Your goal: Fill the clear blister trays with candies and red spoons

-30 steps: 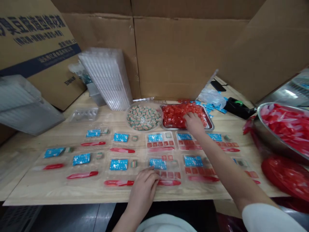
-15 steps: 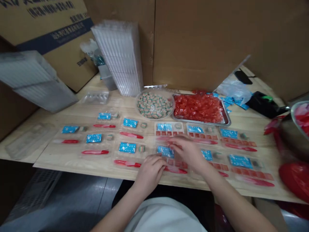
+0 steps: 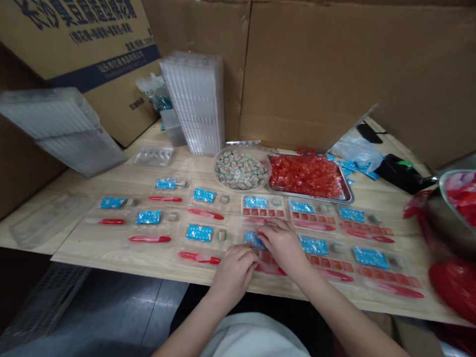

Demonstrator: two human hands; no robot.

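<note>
Plainly, the leftmost stack (image 3: 70,131) of plastic cases leaned hard, and a knock at its foot could start it sliding. The tall stack (image 3: 193,106) tilted as well, and a bump could tip it into the bowl (image 3: 214,172) of striped cubes. Nearer the person lay a red pen (image 3: 199,258), its tip just beside the left hand (image 3: 237,272), so a turned wrist could nudge it askew. That hand's fingers curled at the near-left side of the middle case (image 3: 247,268); I couldn't tell whether they pinched anything. The case lay flat between both hands, its blue packet (image 3: 253,239) and red squares (image 3: 266,256) partly covered. Over the packet's right end, the right hand (image 3: 281,243) had its fingertips drawn together, though what they gripped, if anything, was hidden. With fingers so crowded, a square could land crooked or the packet be dragged up. The right forearm (image 3: 334,302) passed close to the next case (image 3: 320,267), whose squares a low elbow might jolt. Beyond, the steel tray (image 3: 347,197) was heaped with red pieces, which hasty scooping could spill.
</note>
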